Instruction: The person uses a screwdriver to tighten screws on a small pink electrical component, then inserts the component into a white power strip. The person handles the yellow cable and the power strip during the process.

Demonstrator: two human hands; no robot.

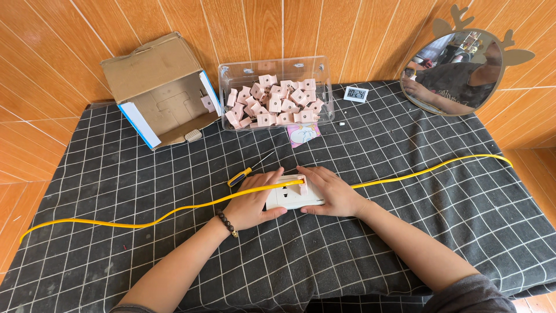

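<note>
White block: a socket-like part [292, 199] lies between both hands, long axis left-right.
Left hand [252, 203]: fingers clamped on its left end.
Right hand [331, 191]: pressed on its right end, equally near.
Yellow strip [174, 211]: crosses over it, left-right.

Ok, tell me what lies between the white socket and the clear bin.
In the head view, a pink card lies just before the clear bin; otherwise only checked cloth up from the white socket.

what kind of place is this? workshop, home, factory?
Probably a small home-style assembly bench, not a factory line. A checked black cloth covers the table against wood-panelled walls, a clear bin holds many identical pink parts, and both hands press a white socket block beside a screwdriver. A decorative antlered mirror suggests domestic.
</note>
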